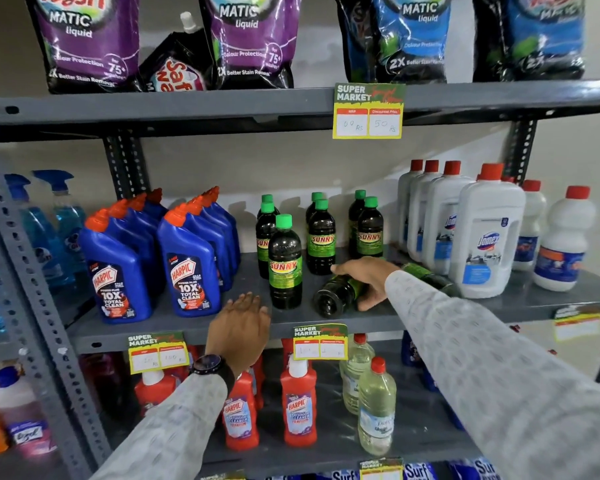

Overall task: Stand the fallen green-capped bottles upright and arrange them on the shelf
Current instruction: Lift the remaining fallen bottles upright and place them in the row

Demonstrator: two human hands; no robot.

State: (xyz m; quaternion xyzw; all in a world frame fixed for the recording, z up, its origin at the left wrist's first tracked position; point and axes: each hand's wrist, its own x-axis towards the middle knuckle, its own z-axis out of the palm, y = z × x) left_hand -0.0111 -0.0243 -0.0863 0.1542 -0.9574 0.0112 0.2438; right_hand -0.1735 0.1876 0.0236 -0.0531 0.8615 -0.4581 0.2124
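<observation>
Several dark green-capped Sunny bottles stand upright on the middle grey shelf (187,325), the nearest one (284,263) in front. One fallen bottle (336,296) lies on its side, base toward me, and my right hand (368,280) is closed over it. A second fallen bottle (430,278) lies behind my right sleeve, beside the white bottles, mostly hidden. My left hand (239,327) hovers flat and empty at the shelf's front edge, left of the nearest upright bottle.
Blue Harpic bottles (187,268) stand in rows to the left, white red-capped Domex bottles (485,237) to the right. Detergent pouches (253,39) fill the shelf above. Red Harpic bottles (300,407) and clear bottles (376,410) stand below. Price tags (321,341) hang on the shelf edges.
</observation>
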